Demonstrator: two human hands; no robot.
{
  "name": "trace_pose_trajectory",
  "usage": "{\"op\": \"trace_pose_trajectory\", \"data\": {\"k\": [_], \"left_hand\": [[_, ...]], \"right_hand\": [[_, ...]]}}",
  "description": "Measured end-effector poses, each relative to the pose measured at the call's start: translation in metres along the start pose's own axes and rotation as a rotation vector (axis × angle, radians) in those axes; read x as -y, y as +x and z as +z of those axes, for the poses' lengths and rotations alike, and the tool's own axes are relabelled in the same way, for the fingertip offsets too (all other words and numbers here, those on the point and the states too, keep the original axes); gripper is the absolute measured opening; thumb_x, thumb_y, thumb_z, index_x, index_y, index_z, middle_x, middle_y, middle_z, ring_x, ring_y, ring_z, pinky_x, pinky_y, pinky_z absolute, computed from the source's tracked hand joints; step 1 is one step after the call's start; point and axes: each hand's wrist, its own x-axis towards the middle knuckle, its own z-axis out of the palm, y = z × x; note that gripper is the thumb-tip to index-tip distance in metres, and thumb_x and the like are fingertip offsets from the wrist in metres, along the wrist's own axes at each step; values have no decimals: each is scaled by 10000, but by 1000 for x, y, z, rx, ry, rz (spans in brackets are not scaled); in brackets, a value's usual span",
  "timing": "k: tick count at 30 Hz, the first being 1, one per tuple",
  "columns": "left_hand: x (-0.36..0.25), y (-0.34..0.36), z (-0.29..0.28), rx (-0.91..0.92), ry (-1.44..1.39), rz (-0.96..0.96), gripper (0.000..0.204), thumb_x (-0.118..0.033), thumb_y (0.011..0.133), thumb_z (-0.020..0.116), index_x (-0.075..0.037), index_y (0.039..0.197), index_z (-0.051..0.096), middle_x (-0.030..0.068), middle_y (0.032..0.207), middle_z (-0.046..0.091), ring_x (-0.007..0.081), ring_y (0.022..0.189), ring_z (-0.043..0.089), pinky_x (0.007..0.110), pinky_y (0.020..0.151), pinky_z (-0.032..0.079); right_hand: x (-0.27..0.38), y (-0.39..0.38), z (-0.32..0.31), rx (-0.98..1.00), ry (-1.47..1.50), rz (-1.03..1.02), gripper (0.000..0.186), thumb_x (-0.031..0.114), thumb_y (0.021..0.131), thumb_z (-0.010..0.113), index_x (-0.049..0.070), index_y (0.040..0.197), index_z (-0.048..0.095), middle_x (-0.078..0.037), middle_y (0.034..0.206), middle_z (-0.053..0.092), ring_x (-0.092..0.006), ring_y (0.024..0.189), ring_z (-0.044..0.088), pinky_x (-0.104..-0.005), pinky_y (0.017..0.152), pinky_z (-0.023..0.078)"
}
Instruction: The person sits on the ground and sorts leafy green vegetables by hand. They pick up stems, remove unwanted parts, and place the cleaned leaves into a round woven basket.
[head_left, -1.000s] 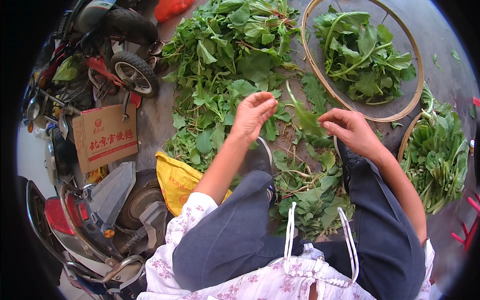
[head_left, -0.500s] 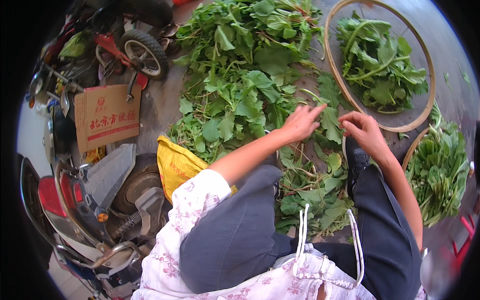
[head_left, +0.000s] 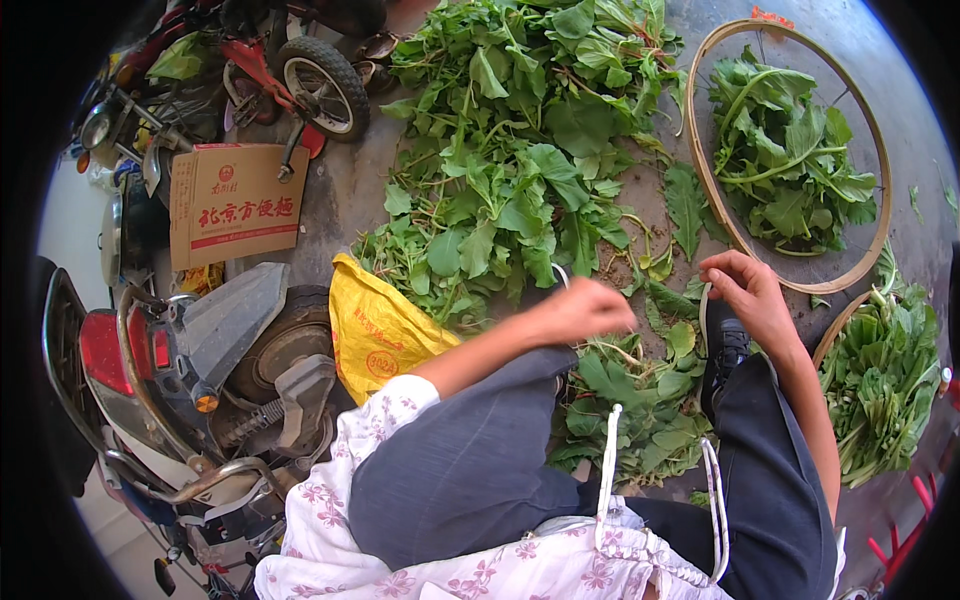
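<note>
My left hand (head_left: 592, 308) is over the near edge of the big heap of leafy greens (head_left: 490, 190), in front of my left knee. It is smeared by motion, so its fingers cannot be read. My right hand (head_left: 748, 290) is above my right shoe (head_left: 728, 345), its thumb and fingertips pinched together. Whatever is between them, if anything, is too small to make out. Between my feet lies a smaller pile of greens (head_left: 640, 400) with thin stems and roots. A single long leaf (head_left: 684, 208) rests on the floor between the heap and the round rim.
A round rimmed tray (head_left: 697, 165) holding large leaves lies at the far right. Nearer stands a bundle of greens (head_left: 882, 385). Leftward are a yellow sack (head_left: 375, 335), a cardboard box (head_left: 240, 205), a motorcycle (head_left: 240, 350) and a small bicycle wheel (head_left: 322, 90).
My left hand has drawn back toward me and left, away from the long leaf. My right hand stays pinched near the shoe. The whole view has shifted slightly.
</note>
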Motion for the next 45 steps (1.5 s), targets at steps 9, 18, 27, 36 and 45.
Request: {"op": "trace_pose_trajectory", "data": {"k": [9, 18, 27, 36, 45], "left_hand": [[71, -39, -84, -1162, 782, -150, 173, -134, 810, 714, -88, 971, 670, 74, 975, 611, 288, 958, 541, 396, 855, 454], [94, -33, -84, -1109, 786, -201, 187, -183, 743, 783, -86, 868, 683, 77, 927, 618, 292, 935, 547, 391, 841, 451], [100, -36, -82, -1101, 779, -192, 142, -147, 759, 757, -77, 859, 685, 81, 934, 612, 293, 933, 542, 402, 833, 450], [-2, -37, -80, -835, -582, 137, 105, -130, 922, 660, -68, 1006, 668, 45, 971, 695, 141, 890, 624, 253, 798, 463], [-64, -7, -43, -257, -920, 115, 146, -172, 988, 571, -39, 1033, 611, 11, 915, 648, 96, 825, 615, 262, 810, 496]], "right_hand": [[7, -4, 5, -29, -83, -12, 169, 108, 940, 603, -13, 1046, 658, -22, 820, 647, -80, 728, 595, -238, 661, 472], [9, -5, 6, 26, -120, 9, 203, 145, 964, 586, -15, 1077, 640, -48, 924, 654, -95, 780, 600, -237, 729, 500], [17, -6, 11, -21, -81, -35, 178, 117, 937, 607, -12, 1048, 660, -21, 841, 658, -73, 733, 578, -251, 671, 497], [44, -9, 4, 16, -150, -87, 186, 100, 958, 582, -24, 1083, 641, -39, 940, 660, -87, 822, 598, -235, 748, 493], [88, -18, 17, -140, -174, -494, 128, 54, 867, 677, 12, 987, 687, -46, 823, 623, -94, 615, 548, -244, 589, 451]]}}
